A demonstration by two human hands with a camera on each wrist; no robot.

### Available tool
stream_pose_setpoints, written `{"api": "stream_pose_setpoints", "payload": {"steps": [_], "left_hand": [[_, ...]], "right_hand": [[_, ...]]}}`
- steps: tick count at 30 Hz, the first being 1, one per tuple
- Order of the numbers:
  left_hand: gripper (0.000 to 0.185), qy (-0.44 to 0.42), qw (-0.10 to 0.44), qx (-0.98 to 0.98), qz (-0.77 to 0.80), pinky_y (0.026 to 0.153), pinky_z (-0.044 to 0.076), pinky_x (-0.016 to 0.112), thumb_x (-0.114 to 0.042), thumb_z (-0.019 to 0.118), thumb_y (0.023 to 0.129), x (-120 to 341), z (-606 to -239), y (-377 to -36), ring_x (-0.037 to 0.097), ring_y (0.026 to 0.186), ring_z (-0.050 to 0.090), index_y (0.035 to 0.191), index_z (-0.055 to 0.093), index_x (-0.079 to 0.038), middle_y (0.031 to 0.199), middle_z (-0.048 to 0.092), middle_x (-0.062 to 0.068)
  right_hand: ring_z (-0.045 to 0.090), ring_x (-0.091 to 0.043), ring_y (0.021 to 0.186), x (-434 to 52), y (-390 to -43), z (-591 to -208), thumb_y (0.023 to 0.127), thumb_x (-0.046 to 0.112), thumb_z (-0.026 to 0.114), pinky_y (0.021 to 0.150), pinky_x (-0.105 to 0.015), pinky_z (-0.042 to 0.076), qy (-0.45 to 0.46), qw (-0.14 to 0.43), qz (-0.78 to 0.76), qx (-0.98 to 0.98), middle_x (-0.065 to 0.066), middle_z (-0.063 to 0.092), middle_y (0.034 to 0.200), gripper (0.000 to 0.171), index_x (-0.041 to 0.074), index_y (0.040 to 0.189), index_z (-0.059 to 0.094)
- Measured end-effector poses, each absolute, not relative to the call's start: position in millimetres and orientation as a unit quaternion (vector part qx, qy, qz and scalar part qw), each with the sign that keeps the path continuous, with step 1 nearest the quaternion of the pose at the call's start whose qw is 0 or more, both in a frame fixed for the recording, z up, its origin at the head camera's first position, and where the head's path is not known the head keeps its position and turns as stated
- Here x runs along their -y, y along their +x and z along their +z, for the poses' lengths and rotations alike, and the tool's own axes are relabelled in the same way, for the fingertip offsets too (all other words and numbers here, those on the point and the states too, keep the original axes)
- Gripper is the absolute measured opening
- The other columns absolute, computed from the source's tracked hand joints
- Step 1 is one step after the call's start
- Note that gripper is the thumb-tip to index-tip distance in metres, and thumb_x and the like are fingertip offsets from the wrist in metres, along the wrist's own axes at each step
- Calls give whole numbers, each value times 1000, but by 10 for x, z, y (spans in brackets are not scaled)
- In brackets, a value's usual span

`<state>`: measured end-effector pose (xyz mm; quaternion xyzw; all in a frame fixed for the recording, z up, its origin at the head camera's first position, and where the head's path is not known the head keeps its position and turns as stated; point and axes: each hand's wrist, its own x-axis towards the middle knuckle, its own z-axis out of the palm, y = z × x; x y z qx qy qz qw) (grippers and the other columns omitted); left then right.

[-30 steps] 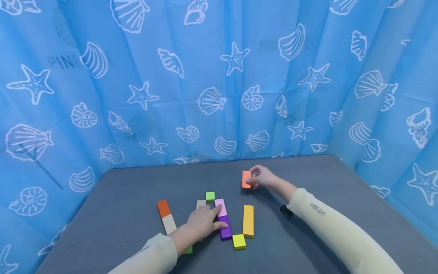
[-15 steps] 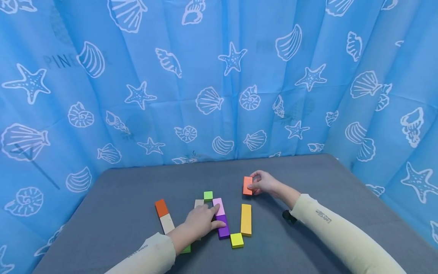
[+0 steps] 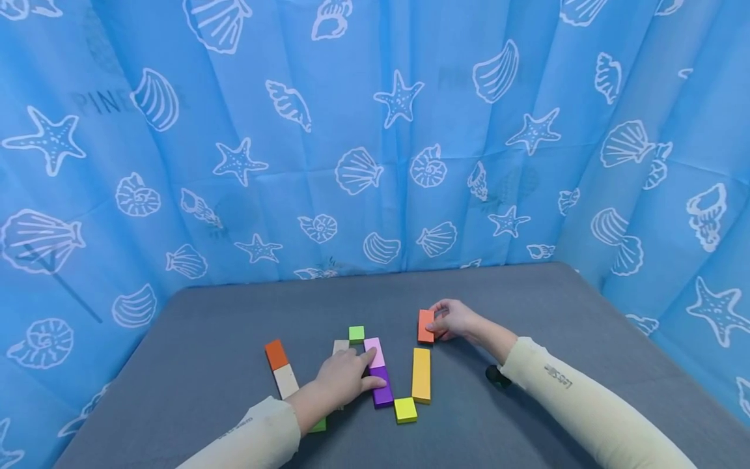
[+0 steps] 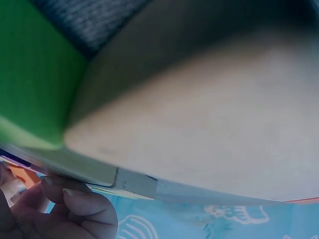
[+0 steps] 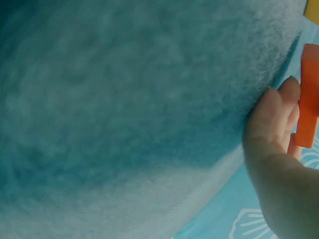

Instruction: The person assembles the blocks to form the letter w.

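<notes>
Orange block (image 3: 426, 326): pinched on edge between thumb and fingers of the right grip (image 3: 454, 319), just right of frame centre, low against the table (image 3: 234, 326); contact with the cloth not clear.

Nearest, lower centre: yellow square (image 3: 405, 410), touching the bottom corner of the yellow bar (image 3: 421, 374). Left of that, a sliver of green block (image 3: 319, 426) peeking from under the left wrist. Slightly higher, the left grip (image 3: 342, 378), fingers laid out fairly straight, clasped round nothing; forefinger tip on the pink block (image 3: 375, 352), thumb along the purple block (image 3: 383, 389), those two end to end in one strip. Further left, cream block (image 3: 286, 380) and rust block (image 3: 276, 354), likewise end to end. Above the knuckles, a beige block (image 3: 340, 346) and a small green cube (image 3: 356, 333).

Compared with a second earlier: block carried down the frame, from well above the yellow bar to just off its upper end. Left grip unmoved on the strip throughout. Judged from that, closing in on the bar's top end, not yet let go.

Farthest: blue curtain (image 3: 375, 130) with white shells and starfish, across the whole upper frame.
</notes>
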<state>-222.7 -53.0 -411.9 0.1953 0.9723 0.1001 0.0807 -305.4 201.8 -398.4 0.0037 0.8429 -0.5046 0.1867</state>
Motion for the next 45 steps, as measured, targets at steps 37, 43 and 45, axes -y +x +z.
{"api": "stream_pose_setpoints", "payload": {"steps": [37, 43, 45], "left_hand": [[69, 192, 80, -973, 100, 90, 50, 46, -57, 64, 86, 514, -4126, -2216, 29, 107, 59, 141, 54, -16, 117, 63, 15], [70, 192, 82, -973, 102, 91, 49, 46, -57, 65, 86, 511, -4130, -2231, 29, 107, 59, 141, 54, -16, 118, 63, 15], [70, 194, 81, -973, 100, 91, 49, 47, -57, 65, 86, 511, -4136, -2241, 29, 107, 59, 140, 54, -15, 119, 63, 15]], "right_hand": [[52, -19, 78, -1970, -3088, -4005, 89, 7, 70, 64, -26, 45, -23, 212, -418, -883, -7, 58, 90, 18, -1, 104, 62], [52, -18, 78, -1970, -3091, -4021, 88, 8, 71, 65, -27, 45, -29, 215, -418, -882, -7, 58, 90, 21, -1, 105, 62], [52, -18, 79, -1968, -3094, -4028, 88, 8, 71, 65, -27, 45, -29, 215, -418, -882, -7, 58, 91, 22, -1, 106, 62]]}}
